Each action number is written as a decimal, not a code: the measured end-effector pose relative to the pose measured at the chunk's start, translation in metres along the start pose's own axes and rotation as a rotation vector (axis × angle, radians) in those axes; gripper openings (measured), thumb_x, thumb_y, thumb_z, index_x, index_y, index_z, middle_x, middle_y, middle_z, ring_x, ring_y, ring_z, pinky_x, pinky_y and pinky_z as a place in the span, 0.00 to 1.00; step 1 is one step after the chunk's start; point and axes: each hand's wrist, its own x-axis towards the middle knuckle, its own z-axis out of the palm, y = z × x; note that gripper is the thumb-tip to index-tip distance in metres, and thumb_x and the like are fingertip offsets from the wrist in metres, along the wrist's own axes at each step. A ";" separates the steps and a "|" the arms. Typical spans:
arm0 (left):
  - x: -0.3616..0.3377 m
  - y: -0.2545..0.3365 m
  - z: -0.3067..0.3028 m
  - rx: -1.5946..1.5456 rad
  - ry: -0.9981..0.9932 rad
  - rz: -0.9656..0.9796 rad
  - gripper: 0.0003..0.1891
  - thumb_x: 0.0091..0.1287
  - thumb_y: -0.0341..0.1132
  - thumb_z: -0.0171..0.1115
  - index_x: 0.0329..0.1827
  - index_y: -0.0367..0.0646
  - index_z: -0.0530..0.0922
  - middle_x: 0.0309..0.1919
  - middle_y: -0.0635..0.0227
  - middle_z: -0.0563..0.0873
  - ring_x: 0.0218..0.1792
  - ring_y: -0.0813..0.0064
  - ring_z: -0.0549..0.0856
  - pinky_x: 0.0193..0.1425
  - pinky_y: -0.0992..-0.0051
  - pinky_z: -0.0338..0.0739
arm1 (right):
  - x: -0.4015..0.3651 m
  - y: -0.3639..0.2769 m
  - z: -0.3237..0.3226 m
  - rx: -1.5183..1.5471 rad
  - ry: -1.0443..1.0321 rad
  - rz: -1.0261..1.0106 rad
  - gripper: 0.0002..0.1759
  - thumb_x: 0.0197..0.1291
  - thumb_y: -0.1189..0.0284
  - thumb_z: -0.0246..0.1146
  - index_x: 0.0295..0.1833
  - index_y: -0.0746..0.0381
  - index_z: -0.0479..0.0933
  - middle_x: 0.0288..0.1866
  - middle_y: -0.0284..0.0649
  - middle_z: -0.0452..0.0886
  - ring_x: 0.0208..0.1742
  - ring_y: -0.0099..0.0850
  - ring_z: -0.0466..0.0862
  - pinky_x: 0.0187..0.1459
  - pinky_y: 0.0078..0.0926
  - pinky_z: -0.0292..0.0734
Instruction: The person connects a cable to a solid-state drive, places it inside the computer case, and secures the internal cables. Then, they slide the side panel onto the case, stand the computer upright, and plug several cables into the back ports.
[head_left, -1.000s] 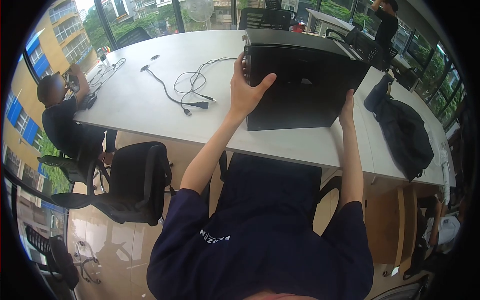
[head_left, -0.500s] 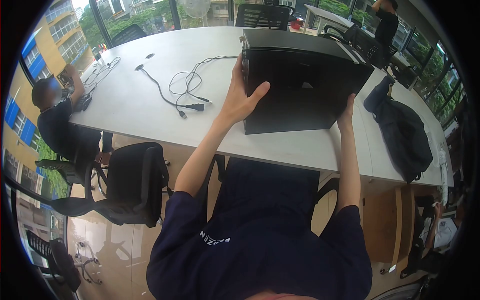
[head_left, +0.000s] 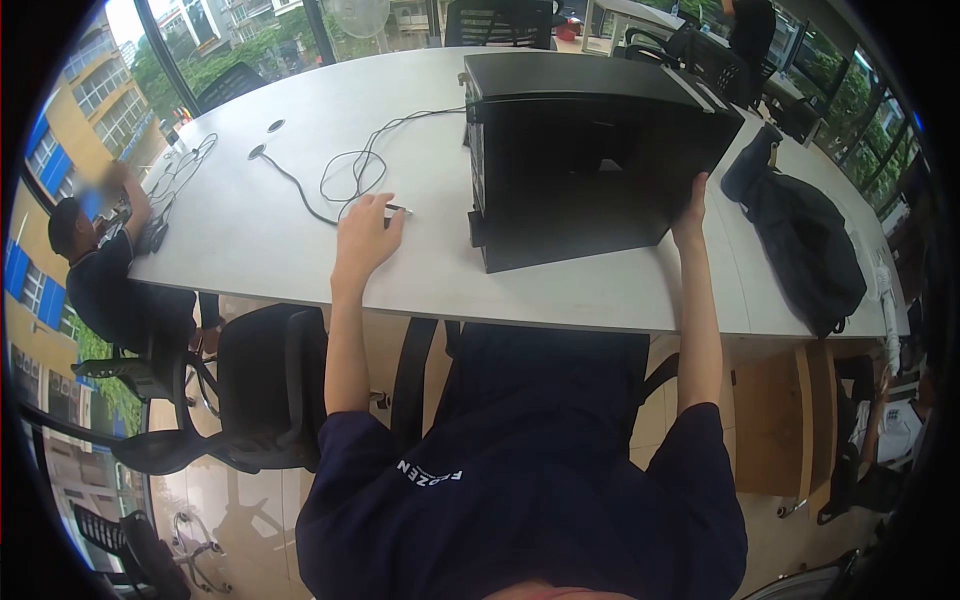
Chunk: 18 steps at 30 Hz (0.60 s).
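Note:
A black desktop computer case [head_left: 580,170] stands on the white table [head_left: 430,270], its broad dark side towards me. My right hand [head_left: 690,215] grips the case at its lower right edge, thumb up along the side. Left of the case, my left hand [head_left: 368,235] is closed, with fingers curled down over the plug end of a black power cable [head_left: 305,195]. That plug is mostly hidden by the hand, and a small plug tip [head_left: 398,208] pokes out beside the fingers. A thin looped cable [head_left: 352,165] runs from near the hand to the back of the case.
A dark backpack [head_left: 800,240] lies on the table at right. More cables [head_left: 190,165] lie at the far left, where a seated person [head_left: 100,265] is. An office chair [head_left: 265,385] stands at my left, a wooden cabinet [head_left: 770,425] under the table at right. Another person [head_left: 752,50] stands behind.
My left hand has let go of the case's left side and moved left and down to the cable ends. My right hand stays on the case, which looks turned slightly, showing more of its left edge.

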 end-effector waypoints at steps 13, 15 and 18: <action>-0.010 0.006 -0.006 0.072 -0.047 0.280 0.16 0.67 0.34 0.71 0.55 0.41 0.83 0.45 0.57 0.89 0.49 0.56 0.86 0.57 0.60 0.76 | -0.003 -0.006 0.008 0.069 0.081 0.035 0.53 0.73 0.31 0.49 0.85 0.63 0.55 0.85 0.43 0.62 0.84 0.41 0.61 0.83 0.40 0.54; -0.013 0.014 0.006 -0.065 -0.005 0.297 0.15 0.67 0.34 0.72 0.54 0.39 0.84 0.43 0.56 0.89 0.47 0.55 0.87 0.54 0.61 0.77 | -0.003 -0.005 0.009 0.065 0.077 -0.008 0.53 0.73 0.31 0.50 0.85 0.63 0.55 0.84 0.44 0.62 0.84 0.41 0.61 0.83 0.40 0.54; -0.018 0.027 0.019 -0.062 0.268 0.343 0.14 0.68 0.33 0.71 0.53 0.37 0.85 0.43 0.57 0.89 0.45 0.55 0.87 0.49 0.63 0.79 | -0.002 -0.005 0.010 0.072 0.095 0.001 0.53 0.72 0.31 0.50 0.85 0.63 0.55 0.85 0.44 0.62 0.84 0.42 0.61 0.83 0.41 0.53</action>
